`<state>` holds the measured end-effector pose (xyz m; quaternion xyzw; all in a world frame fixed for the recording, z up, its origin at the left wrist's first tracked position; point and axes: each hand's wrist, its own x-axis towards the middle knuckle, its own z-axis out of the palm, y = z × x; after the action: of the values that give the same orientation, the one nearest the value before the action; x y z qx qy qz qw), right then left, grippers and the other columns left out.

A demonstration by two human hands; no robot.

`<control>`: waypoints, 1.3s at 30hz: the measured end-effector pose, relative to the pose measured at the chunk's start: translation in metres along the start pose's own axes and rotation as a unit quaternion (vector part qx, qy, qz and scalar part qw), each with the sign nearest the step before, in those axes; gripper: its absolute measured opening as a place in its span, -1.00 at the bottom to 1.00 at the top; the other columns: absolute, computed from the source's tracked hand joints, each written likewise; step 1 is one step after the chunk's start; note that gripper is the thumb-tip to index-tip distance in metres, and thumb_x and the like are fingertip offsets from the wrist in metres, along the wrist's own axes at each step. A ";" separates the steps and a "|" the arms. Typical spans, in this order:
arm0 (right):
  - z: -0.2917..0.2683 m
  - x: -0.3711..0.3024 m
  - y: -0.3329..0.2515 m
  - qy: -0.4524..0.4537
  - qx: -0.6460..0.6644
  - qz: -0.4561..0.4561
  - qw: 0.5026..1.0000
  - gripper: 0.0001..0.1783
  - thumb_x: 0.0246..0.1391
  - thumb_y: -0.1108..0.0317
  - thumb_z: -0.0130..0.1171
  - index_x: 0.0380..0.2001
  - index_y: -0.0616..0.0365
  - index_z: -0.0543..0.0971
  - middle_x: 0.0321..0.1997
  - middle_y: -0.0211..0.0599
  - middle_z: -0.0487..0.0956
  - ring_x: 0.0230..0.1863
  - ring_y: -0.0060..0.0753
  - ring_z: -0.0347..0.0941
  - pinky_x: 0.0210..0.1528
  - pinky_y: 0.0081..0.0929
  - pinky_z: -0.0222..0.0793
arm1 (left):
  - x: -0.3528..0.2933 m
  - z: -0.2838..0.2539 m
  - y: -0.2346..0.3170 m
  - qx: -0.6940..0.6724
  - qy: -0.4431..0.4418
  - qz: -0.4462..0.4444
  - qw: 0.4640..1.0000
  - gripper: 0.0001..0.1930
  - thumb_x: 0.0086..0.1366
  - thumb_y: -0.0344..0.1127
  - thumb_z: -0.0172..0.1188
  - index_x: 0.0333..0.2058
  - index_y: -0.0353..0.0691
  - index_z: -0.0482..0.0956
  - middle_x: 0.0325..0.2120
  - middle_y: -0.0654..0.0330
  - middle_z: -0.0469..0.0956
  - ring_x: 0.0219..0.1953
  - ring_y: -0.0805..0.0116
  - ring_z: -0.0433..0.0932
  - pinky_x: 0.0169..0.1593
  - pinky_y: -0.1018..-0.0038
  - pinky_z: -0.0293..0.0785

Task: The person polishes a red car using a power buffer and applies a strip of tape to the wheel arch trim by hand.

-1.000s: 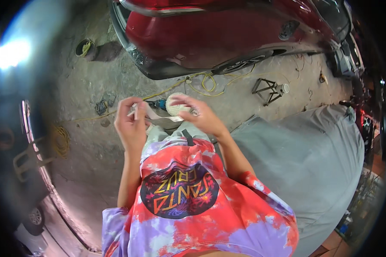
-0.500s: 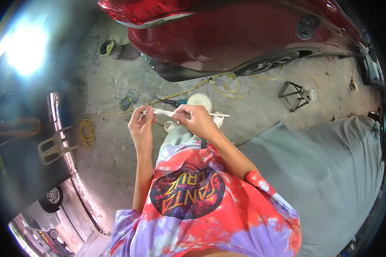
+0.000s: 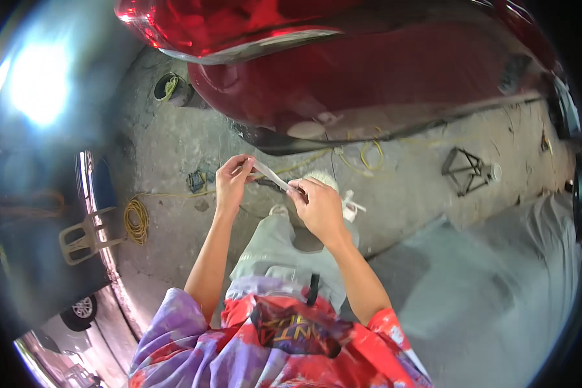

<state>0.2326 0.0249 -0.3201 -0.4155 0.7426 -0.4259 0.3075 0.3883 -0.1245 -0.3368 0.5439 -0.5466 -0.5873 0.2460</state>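
The shirt [image 3: 194, 362] has a dark oval print [image 3: 297, 331] with big yellow-orange lettering, upside down in this view; folds in the cloth swallow part of it, so only a few letters can be made out. The white strip [image 3: 273, 175] is in the air in front of the body, stretched between the two hands; the left hand [image 3: 234, 182] pinches its upper end, thumb and fingertips close together; the right hand [image 3: 318, 208] pinches it lower down, its grip just as narrow.

Compared with half a second ago, the strip slopes more steeply down toward the right hand; the shirt print sits lower and more crumpled, and more of the pale trousers [image 3: 258, 258] shows; the red car [image 3: 368, 81] comes further down into view; the round pale pad [image 3: 323, 177] on the floor [image 3: 174, 149] now peeks out just above the right hand.

The coiled yellow cord [image 3: 136, 221] lies to the left, near a beige chair [image 3: 77, 242]; a metal stand [image 3: 462, 171] and a grey cover [image 3: 459, 291] are on the right.
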 end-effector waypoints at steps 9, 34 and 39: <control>0.110 0.089 0.051 0.006 -0.080 -0.200 0.977 -0.72 0.14 0.43 0.27 -0.06 -0.03 0.65 -0.40 -0.33 0.52 -0.49 -0.24 0.50 -0.44 -0.29 0.40 | 0.136 -0.048 -0.067 0.030 0.105 0.193 0.975 -0.77 0.36 -0.30 0.26 -0.13 -0.33 0.72 -0.36 0.30 0.67 -0.33 0.57 0.57 -0.24 0.56 0.52; 0.154 0.099 0.069 0.266 -0.437 -0.372 0.774 -0.70 -0.07 0.45 0.29 -0.21 -0.05 0.75 -0.46 -0.50 0.39 -0.50 -0.51 0.46 -0.48 -0.45 0.41 | 0.233 -0.051 -0.082 0.006 0.058 0.341 0.938 -0.73 0.20 -0.26 0.32 -0.20 -0.29 0.78 -0.31 0.18 0.73 -0.17 0.48 0.61 0.00 0.54 0.45; 0.147 0.100 0.073 0.251 -0.480 -0.379 0.751 -0.72 -0.08 0.44 0.30 -0.23 -0.07 0.76 -0.47 -0.52 0.39 -0.48 -0.53 0.46 -0.48 -0.46 0.41 | 0.238 -0.054 -0.083 0.008 0.055 0.361 0.931 -0.74 0.19 -0.27 0.32 -0.21 -0.30 0.78 -0.33 0.21 0.72 -0.19 0.49 0.60 -0.01 0.54 0.44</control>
<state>0.2792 -0.0971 -0.4615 -0.6339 0.6816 -0.1842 -0.3157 0.3941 -0.3318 -0.4906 0.3429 -0.6962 -0.4237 0.4671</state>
